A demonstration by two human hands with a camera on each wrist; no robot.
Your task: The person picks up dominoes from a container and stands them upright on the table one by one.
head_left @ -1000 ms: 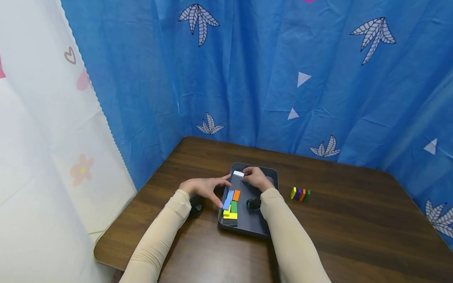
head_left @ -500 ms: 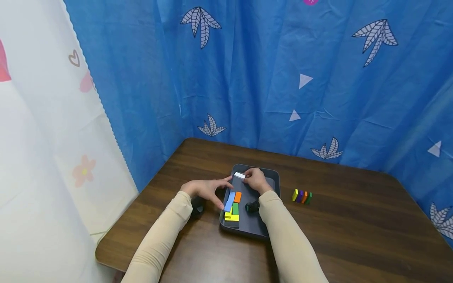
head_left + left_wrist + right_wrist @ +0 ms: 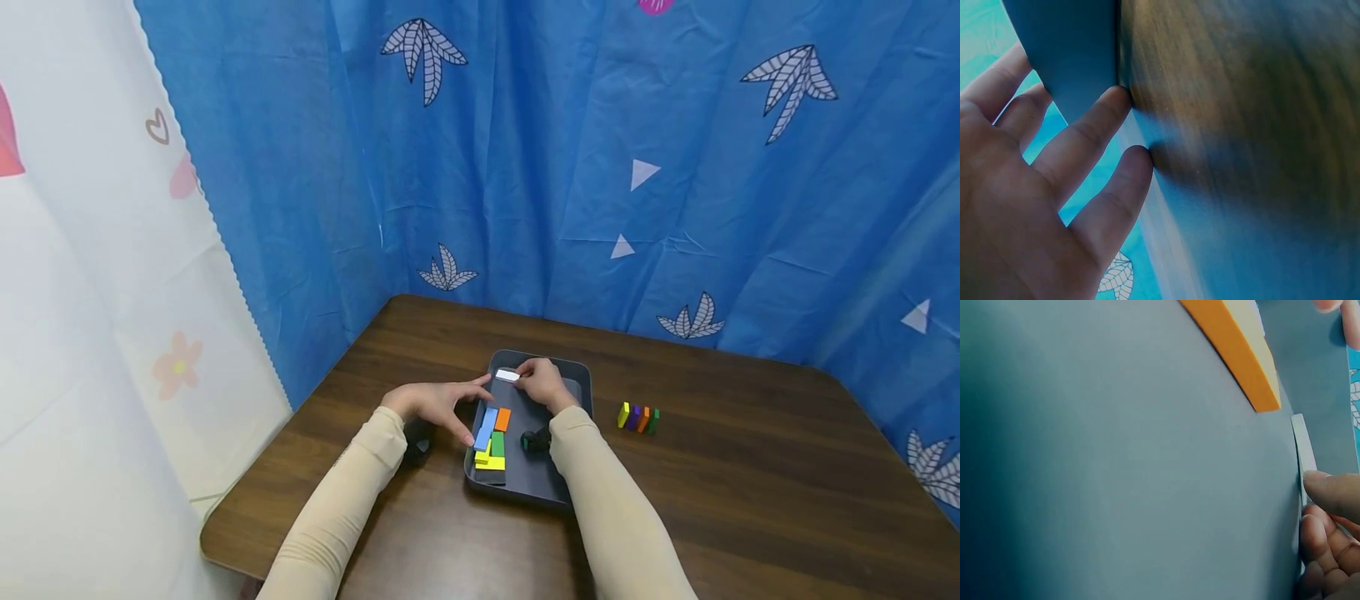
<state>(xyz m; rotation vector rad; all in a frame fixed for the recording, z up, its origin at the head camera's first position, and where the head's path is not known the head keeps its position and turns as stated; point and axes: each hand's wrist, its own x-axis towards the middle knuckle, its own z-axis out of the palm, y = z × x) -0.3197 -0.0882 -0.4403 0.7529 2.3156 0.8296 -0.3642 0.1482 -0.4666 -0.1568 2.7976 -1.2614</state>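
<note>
My right hand (image 3: pixel 543 383) pinches the end of a white block (image 3: pixel 507 375) at the far left corner of a dark grey tray (image 3: pixel 517 497). In the right wrist view, thumb and fingertips grip the white block (image 3: pixel 1300 437) low at the tray floor. My left hand (image 3: pixel 438 404) spreads over the tray's left rim, fingers extended; in the left wrist view its fingertips lie along the tray's outer wall (image 3: pixel 1072 50) and the table. Near the left thumb are a blue block (image 3: pixel 486 425), an orange block (image 3: pixel 502 419), a green block (image 3: pixel 498 443) and yellow blocks (image 3: pixel 492 463).
A black block (image 3: pixel 491 477) lies in the tray's near left corner. Right of the tray, a row of upright blocks, yellow (image 3: pixel 624 414), purple (image 3: pixel 634 417), orange (image 3: pixel 643 419) and green (image 3: pixel 654 422), stands on the wooden table (image 3: pixel 750 483). Curtains hang behind.
The white block has shifted slightly toward the near side under the right hand, and its front side shows less than before. The left hand keeps its place.
</note>
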